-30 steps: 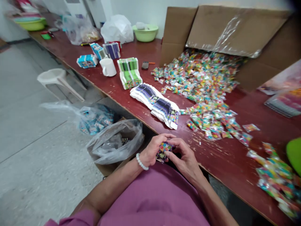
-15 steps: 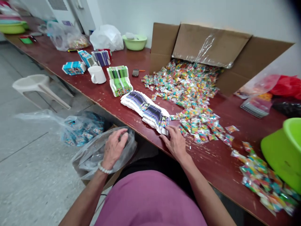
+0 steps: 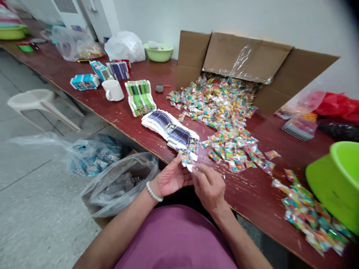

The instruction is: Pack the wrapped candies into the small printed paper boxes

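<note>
Between my two hands, at the table's front edge, is a small printed carton (image 3: 185, 157) with a white flap. My left hand (image 3: 171, 177) has its thumb on the carton, with the palm turned up and a pale bead bracelet at the wrist. My right hand (image 3: 209, 185) pinches the white flap at the carton's near end. Just beyond lies a fanned stack of flat purple-and-white cartons (image 3: 171, 129). A green stack of cartons (image 3: 141, 98) sits further left. To the right of the stack spreads a heap of small wrapped candies (image 3: 224, 112).
An open cardboard box (image 3: 246, 56) lies on its side behind the candies. A white mug (image 3: 112, 90) and blue cartons (image 3: 85, 82) stand on the left. A green basin (image 3: 336, 183) is at the right. Below the table edge sits a plastic-lined box (image 3: 120, 190), near a white stool (image 3: 42, 101).
My right hand has taken a carton from the purple stack and brought it toward me. My left hand has moved right, from above the lined box, to grip the carton too.
</note>
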`<action>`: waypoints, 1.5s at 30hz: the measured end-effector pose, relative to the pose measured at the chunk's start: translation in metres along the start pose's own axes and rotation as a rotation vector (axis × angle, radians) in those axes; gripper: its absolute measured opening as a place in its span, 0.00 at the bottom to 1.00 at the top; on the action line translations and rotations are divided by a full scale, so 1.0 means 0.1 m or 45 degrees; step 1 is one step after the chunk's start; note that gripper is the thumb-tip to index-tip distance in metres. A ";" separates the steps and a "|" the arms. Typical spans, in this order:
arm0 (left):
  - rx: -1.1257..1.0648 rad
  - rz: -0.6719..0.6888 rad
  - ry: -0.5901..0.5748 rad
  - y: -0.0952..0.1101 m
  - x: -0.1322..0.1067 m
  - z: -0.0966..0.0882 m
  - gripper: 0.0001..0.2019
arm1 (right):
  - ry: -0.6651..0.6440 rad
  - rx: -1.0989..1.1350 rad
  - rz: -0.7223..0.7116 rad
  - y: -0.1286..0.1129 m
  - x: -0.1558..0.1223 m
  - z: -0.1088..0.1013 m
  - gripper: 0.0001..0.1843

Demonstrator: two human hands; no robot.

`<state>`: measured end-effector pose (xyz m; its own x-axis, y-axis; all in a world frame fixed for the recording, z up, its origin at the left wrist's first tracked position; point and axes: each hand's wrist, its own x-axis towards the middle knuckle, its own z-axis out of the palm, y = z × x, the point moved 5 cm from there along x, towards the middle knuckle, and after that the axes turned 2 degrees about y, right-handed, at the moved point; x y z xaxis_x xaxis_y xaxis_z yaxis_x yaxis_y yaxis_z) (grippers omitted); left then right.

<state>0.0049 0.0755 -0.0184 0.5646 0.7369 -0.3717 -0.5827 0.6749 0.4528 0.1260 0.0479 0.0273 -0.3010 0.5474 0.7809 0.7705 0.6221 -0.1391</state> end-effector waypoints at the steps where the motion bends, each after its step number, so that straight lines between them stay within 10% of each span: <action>1: -0.066 -0.005 -0.018 0.00 0.02 0.01 0.24 | -0.020 0.024 -0.037 -0.09 -0.02 -0.05 0.10; 12: 0.959 0.126 0.005 0.05 -0.22 0.04 0.14 | -0.075 0.608 0.354 0.00 0.18 -0.17 0.15; 22: 1.240 0.060 -0.085 -0.01 -0.29 0.16 0.14 | -0.748 0.845 0.415 0.13 0.24 -0.21 0.01; 29: 1.060 0.164 0.241 -0.10 -0.21 0.13 0.18 | -0.137 0.817 0.858 0.24 0.08 -0.17 0.13; 35: 1.016 0.302 0.268 -0.14 -0.21 0.13 0.18 | -0.349 1.204 1.284 0.27 -0.13 0.03 0.18; 45: 1.009 0.682 0.500 0.00 -0.38 0.14 0.31 | -0.005 1.330 1.342 0.21 -0.15 0.11 0.23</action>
<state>-0.0082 0.0470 0.0071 0.0313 0.9899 -0.1383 -0.0686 0.1401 0.9878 0.1399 0.0590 0.0060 0.1235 0.9914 0.0435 -0.1130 0.0576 -0.9919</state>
